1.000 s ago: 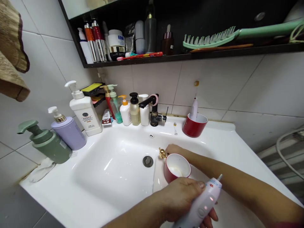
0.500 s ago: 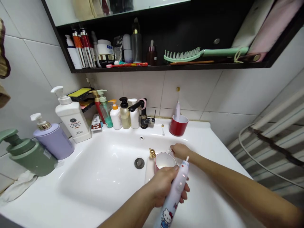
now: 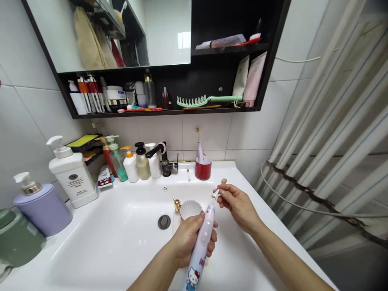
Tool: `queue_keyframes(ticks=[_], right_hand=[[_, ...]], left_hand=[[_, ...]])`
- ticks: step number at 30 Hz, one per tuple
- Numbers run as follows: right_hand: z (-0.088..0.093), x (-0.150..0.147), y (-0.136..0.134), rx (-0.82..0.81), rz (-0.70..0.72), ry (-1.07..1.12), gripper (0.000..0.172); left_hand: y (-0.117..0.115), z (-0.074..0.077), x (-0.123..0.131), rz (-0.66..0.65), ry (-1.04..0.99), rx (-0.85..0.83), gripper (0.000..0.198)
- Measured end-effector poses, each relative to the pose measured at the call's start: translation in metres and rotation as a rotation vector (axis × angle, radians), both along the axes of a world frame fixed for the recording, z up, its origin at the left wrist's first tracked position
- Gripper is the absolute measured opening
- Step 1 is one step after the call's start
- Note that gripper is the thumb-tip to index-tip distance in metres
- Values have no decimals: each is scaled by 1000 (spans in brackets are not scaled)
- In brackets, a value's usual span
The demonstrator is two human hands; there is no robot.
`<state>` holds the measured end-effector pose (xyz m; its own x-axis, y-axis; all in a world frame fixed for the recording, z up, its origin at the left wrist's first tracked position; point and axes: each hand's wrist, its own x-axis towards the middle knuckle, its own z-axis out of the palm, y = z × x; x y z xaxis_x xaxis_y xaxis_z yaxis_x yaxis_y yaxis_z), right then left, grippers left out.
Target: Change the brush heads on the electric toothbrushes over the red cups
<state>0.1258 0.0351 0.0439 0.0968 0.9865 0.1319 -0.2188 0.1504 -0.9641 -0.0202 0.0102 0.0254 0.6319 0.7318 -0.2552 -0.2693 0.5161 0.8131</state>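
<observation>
My left hand is wrapped round the pale pink and blue handle of an electric toothbrush, which has a cartoon cat near its base. Between its thumb and fingers, my right hand pinches a white brush head with a yellowish tip. The head's lower end is at the handle's metal shaft; whether it is pushed on I cannot tell. Behind my left hand, a cup with a red rim and white inside stands in the basin, beside a small gold figure.
The white sink has a drain left of my hands. A black faucet and a red cup holding another toothbrush stand along the back. Pump bottles line the left. A dark cabinet hangs above.
My right hand has risen from beside the cup in the basin, bringing a brush head to the top of the handle. The view has shifted right and upward.
</observation>
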Motion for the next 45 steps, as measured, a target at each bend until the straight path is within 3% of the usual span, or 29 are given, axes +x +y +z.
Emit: queue_keyframes(ticks=[9, 16, 33, 45], right_hand=[[1, 1, -7, 16, 15, 76, 18], [-1, 0, -5, 10, -58, 151, 22], [-3, -7, -10, -92, 103, 98, 17], [-2, -12, -14, -74, 137, 29, 16]], left_hand=[[-3, -4, 5, 1, 33, 21, 45], [-3, -5, 7, -26, 53, 17, 45], [-8, -7, 13, 17, 21, -19, 46], [-10, -9, 15, 62, -1, 10, 44]])
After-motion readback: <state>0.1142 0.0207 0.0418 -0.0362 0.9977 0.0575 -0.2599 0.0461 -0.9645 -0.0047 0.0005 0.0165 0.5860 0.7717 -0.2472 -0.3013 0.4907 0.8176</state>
